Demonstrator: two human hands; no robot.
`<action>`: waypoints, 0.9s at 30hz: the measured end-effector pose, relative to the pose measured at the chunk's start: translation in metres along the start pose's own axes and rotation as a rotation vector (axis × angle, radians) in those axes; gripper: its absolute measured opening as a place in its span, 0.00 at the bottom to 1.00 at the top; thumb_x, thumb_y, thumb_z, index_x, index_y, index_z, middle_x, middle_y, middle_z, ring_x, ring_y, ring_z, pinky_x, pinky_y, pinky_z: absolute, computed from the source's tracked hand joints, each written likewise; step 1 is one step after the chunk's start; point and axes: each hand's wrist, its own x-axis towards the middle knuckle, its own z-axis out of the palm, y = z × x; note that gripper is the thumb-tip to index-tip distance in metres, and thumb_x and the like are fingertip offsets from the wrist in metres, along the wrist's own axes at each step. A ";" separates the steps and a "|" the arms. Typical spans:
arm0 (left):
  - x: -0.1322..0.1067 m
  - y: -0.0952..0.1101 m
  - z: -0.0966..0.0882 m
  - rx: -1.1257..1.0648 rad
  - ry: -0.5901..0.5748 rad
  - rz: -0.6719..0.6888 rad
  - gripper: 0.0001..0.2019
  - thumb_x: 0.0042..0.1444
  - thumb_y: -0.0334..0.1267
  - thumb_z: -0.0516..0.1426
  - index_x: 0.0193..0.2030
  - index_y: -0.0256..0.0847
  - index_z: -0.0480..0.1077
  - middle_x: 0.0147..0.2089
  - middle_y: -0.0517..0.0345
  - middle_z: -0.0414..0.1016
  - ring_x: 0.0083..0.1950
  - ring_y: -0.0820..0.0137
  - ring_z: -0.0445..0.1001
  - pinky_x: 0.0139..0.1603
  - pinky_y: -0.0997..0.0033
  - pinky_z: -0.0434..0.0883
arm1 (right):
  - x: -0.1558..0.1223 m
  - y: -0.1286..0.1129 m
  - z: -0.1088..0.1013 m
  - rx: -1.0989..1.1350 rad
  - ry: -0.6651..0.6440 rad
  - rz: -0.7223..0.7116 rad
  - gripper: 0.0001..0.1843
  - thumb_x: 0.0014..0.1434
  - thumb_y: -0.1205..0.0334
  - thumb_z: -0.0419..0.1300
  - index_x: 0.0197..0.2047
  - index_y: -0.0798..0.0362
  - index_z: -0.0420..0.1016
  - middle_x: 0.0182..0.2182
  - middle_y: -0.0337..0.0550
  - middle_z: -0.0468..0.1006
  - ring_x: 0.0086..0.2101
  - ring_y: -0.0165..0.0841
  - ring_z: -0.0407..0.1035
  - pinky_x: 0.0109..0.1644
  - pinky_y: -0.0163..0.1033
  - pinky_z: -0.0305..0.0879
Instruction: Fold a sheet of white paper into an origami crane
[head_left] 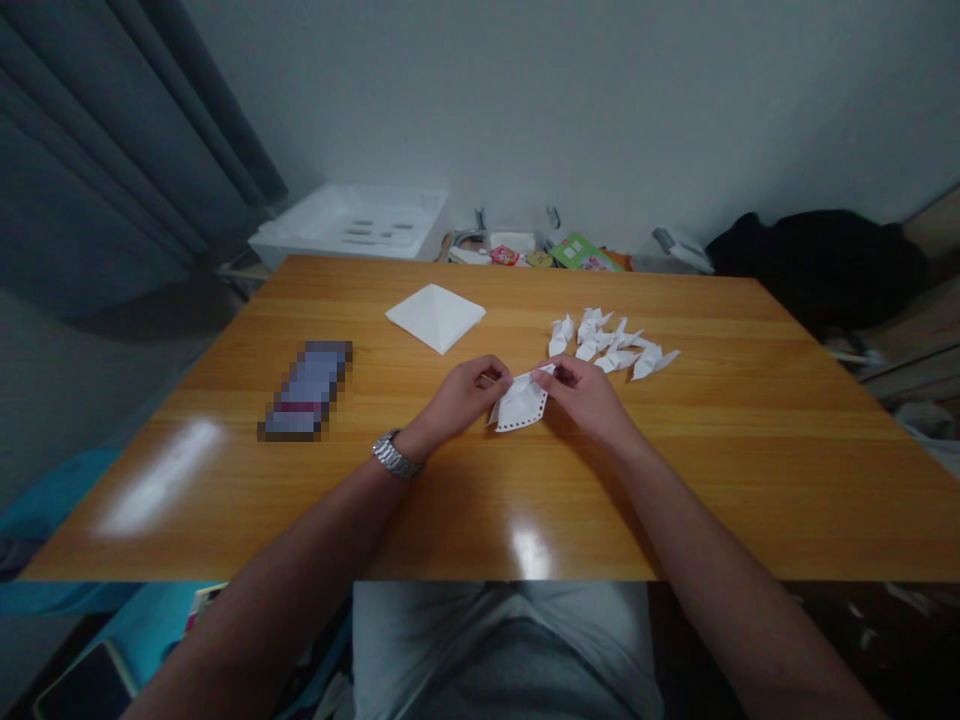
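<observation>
Between my two hands is a small folded sheet of white paper (520,404), with a row of punched holes along its lower and right edges. The fingers of my left hand (471,388) pinch its upper left corner. With thumb and fingertips, my right hand (579,388) grips the upper right part. Just beyond my right hand lie several small folded paper figures (611,345), shaped like birds with pointed tips. A larger square of white paper (436,318), creased down the middle, lies flat past my left hand.
A phone (306,392), blurred out, lies on the left of the wooden table (720,470). Behind the table's far edge are a white plastic tray (360,220), a green packet (581,252) and other small items. A dark cloth heap (817,260) sits at the back right.
</observation>
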 end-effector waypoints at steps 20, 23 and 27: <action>-0.002 0.000 0.005 -0.144 -0.021 0.027 0.10 0.65 0.43 0.58 0.42 0.37 0.72 0.41 0.53 0.77 0.42 0.70 0.74 0.44 0.70 0.71 | -0.001 0.000 0.005 0.111 -0.005 0.016 0.11 0.61 0.52 0.63 0.35 0.51 0.77 0.31 0.41 0.78 0.32 0.35 0.71 0.38 0.41 0.66; -0.001 -0.001 0.006 -0.180 -0.030 0.020 0.12 0.65 0.45 0.59 0.42 0.37 0.73 0.41 0.52 0.77 0.41 0.70 0.75 0.44 0.70 0.71 | -0.002 -0.002 0.006 0.102 -0.036 0.009 0.10 0.62 0.53 0.63 0.36 0.51 0.78 0.32 0.43 0.79 0.32 0.35 0.71 0.39 0.42 0.67; -0.001 -0.001 0.006 -0.217 -0.048 -0.011 0.13 0.63 0.46 0.61 0.41 0.37 0.73 0.40 0.53 0.77 0.40 0.70 0.74 0.43 0.70 0.70 | -0.002 -0.002 0.005 0.062 -0.049 -0.012 0.10 0.62 0.53 0.63 0.36 0.51 0.78 0.32 0.44 0.80 0.32 0.36 0.71 0.39 0.42 0.67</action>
